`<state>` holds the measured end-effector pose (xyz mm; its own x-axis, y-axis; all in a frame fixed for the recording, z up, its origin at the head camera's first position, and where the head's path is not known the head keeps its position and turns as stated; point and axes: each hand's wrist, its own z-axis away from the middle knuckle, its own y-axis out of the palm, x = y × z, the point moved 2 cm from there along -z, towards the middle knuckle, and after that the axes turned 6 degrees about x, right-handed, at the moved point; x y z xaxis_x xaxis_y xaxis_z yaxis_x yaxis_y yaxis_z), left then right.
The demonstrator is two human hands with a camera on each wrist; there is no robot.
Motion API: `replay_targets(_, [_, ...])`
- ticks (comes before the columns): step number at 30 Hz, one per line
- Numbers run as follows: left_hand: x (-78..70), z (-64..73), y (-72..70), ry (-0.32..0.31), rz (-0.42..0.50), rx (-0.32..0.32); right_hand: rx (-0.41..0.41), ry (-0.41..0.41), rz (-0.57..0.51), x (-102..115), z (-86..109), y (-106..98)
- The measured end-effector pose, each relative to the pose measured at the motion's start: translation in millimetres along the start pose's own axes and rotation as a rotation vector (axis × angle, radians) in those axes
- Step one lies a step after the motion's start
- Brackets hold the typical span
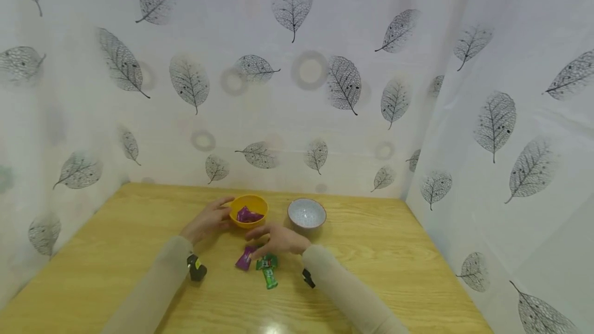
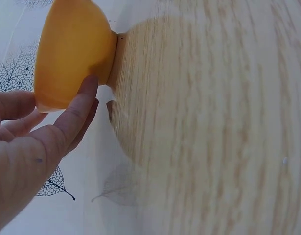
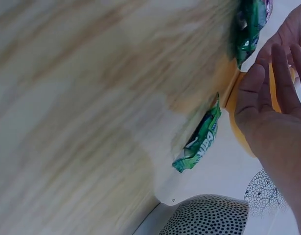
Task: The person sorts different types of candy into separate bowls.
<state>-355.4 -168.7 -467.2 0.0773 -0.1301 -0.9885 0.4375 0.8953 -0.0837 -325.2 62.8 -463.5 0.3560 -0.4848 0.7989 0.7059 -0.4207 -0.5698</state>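
My left hand (image 1: 212,219) is at the left side of a yellow bowl (image 1: 251,200), its fingertips touching the outer wall. In the left wrist view that hand (image 2: 52,139) has its fingers against the yellow bowl (image 2: 72,54). Purple-wrapped candies (image 1: 249,214) lie inside the bowl. The right hand (image 1: 280,239) hovers in front of the bowl, fingers spread and loosely bent, with nothing held. Below its fingers a purple candy (image 1: 243,261) lies on the table, beside a green candy (image 1: 266,262) and another green-wrapped candy (image 1: 270,279).
A pale speckled bowl (image 1: 307,214) stands right of the yellow one, behind the right hand. Everything sits on a wooden table (image 1: 380,267). A leaf-printed curtain (image 1: 287,117) closes off the back and both sides.
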Motion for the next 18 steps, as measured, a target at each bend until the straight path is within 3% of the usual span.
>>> replay_targets(10, [0.6, -1.0, 1.4, 0.005, 0.007, 0.005, 0.093, -0.071, 0.201, 0, -9.1, 6])
replay_targets(18, [1.3, -1.4, -0.4, -0.005, -0.015, -0.001, 0.105, -0.101, 0.258, 1, -12.4, 9])
